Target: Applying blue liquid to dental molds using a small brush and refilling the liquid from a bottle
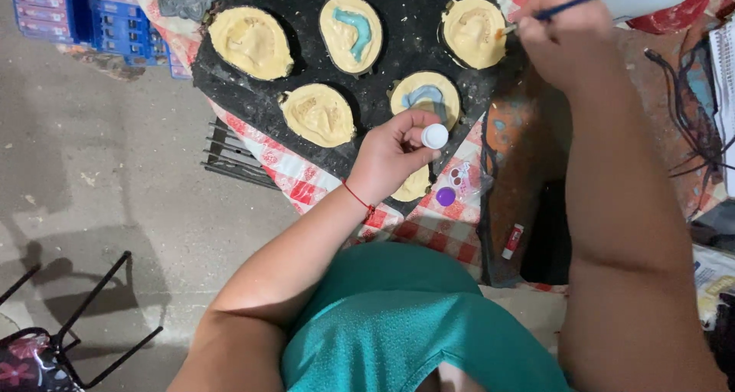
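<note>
Over the bench (436, 227), two hands paint pale moulded ovals on a black tray (383, 78).

At one o'clock the right hand (570, 44) pinches a thin blue brush (570, 5), its tip touching the cream oval (473, 31) at twelve o'clock; that oval is unpainted, with a raised shape hard to make out. The left hand (394, 158), at centre, closes around a small white-capped pot (435, 136), its body hidden by the fingers. Two neighbouring ovals carry blue patches; the topmost ovals are cut off.
</note>
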